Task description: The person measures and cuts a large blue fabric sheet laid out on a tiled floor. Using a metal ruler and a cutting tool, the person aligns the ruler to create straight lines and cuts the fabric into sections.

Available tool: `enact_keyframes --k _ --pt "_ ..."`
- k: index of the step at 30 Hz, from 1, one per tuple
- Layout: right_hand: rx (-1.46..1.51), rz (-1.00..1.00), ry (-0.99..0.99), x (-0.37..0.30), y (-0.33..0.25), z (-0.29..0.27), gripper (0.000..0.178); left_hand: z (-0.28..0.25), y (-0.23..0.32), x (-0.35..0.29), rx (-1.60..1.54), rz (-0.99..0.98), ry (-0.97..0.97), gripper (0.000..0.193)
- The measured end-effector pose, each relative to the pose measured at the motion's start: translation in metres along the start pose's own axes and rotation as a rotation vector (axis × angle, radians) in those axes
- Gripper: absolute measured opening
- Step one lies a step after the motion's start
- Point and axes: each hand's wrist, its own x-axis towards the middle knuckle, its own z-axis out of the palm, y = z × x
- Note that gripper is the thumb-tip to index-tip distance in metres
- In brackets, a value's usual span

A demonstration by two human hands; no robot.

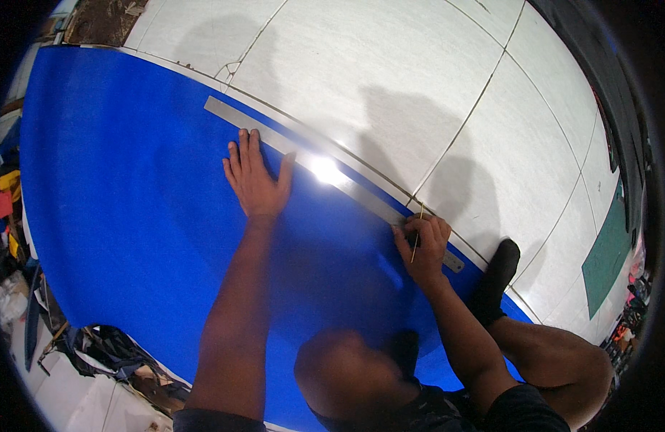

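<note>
A long metal ruler (376, 204) lies slantwise on a large blue sheet (131, 209), close to its far edge. My left hand (259, 186) is flat with fingers spread, its fingertips pressing on the ruler's left part and the palm on the sheet. Toward the ruler's right end, my right hand (427, 250) is closed around a thin yellowish stick (414, 252). The stick pokes out above and below the fingers; its exact kind cannot be made out. Glare covers the ruler's middle.
White floor tiles (390, 57) stretch beyond the sheet. A green mat (606, 252) lies at the far right. My foot in a dark sock (498, 277) rests at the sheet's right edge. Black bags (120, 353) and clutter line the left side.
</note>
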Motion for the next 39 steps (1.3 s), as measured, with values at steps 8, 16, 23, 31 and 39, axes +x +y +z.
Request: enact_keyframes --k 8,16,23,31,39 --pt "0.047 -0.002 0.007 -0.001 0.004 -0.001 0.027 0.0 0.002 0.0 -0.019 0.009 0.025 0.08" --pt "0.067 0.051 -0.018 0.006 -0.005 -0.008 0.026 0.002 0.0 0.0 0.002 0.022 0.039 0.08" --pt "0.003 0.072 -0.099 0.011 -0.006 -0.011 0.027 0.003 -0.003 0.001 -0.024 0.023 0.032 0.081" --pt "-0.023 0.142 -0.144 0.011 -0.014 -0.009 0.027 0.003 -0.013 0.0 -0.048 0.005 0.028 0.083" --pt "-0.023 0.132 -0.164 0.011 -0.012 -0.013 0.025 -0.001 -0.007 0.0 -0.118 -0.034 -0.017 0.084"
